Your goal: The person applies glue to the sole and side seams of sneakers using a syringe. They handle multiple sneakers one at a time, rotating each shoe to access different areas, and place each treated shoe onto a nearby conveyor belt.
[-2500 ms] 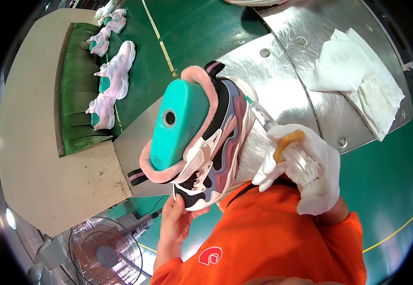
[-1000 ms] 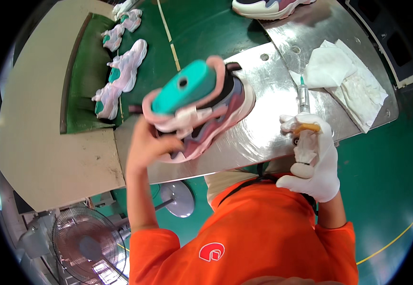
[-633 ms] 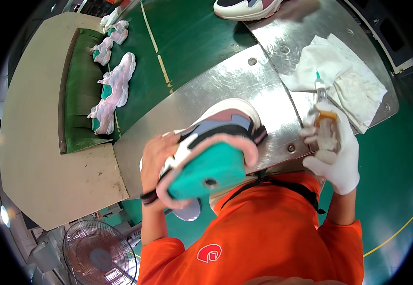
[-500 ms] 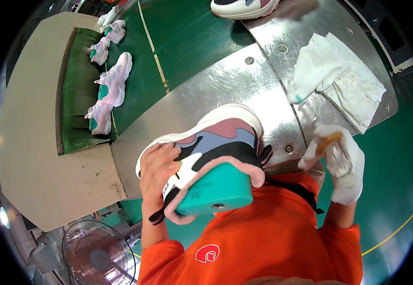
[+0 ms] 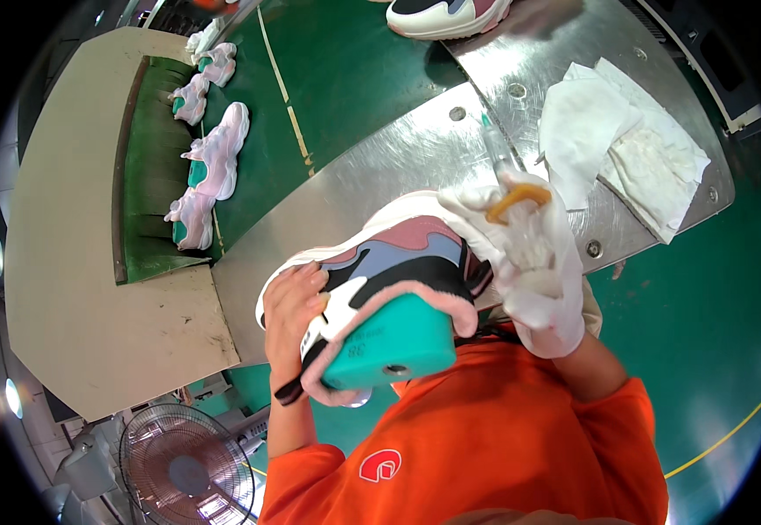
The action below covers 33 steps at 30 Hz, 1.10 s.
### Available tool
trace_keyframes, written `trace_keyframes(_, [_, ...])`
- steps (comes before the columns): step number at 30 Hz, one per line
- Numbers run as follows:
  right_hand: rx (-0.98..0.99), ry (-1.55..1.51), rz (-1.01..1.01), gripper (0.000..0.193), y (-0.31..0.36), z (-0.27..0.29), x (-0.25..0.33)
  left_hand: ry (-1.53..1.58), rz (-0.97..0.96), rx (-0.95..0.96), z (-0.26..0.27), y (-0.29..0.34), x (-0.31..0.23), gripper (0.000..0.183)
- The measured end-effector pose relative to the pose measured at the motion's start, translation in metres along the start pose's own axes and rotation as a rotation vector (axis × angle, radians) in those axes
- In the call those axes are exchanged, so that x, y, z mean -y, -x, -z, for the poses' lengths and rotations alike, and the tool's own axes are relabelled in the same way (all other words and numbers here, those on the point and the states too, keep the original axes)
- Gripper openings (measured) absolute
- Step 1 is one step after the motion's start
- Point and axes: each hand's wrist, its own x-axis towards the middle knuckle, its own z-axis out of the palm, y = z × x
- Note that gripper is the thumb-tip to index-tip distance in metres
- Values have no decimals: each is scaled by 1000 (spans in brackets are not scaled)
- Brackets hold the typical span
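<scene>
My bare left hand (image 5: 291, 304) grips one end of a sneaker (image 5: 420, 252) with a white sole and mauve, blue-grey and black panels. A teal shoe last (image 5: 393, 346) fills its opening, which has a pink fuzzy collar. In a white glove, my right hand (image 5: 542, 289) is closed around a clear syringe (image 5: 496, 150) with a thin green tip pointing away from me. An orange-yellow band shows across the gloved fingers. Those fingers reach the sole edge at the sneaker's right end; whether they press on it I cannot tell.
White cloths (image 5: 617, 144) lie on the metal table (image 5: 363, 197) at right. Another sneaker (image 5: 450, 19) stands at the far edge of view. Several pink-and-white sneakers (image 5: 218, 153) line the green belt (image 5: 345, 79) at left. A fan (image 5: 186, 468) stands at lower left.
My right hand has moved left with the syringe, from beside the table to the sneaker's right end. The left hand keeps its grip, and the sneaker has barely shifted.
</scene>
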Motion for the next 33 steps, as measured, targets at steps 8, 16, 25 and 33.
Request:
trace_keyframes(8, [-220, 406, 101, 93, 23, 54, 37, 699, 698, -47, -10, -17, 3, 88])
trace_keyframes(16, [392, 28, 183, 46, 33, 67, 18, 635, 842, 16, 0, -24, 22, 53])
trace_keyframes(25, [672, -244, 605, 36, 9, 68, -40, 651, 855, 47, -3, -24, 19, 52])
trace_keyframes(33, [234, 96, -5, 118, 36, 55, 6, 699, 832, 23, -7, -23, 15, 58])
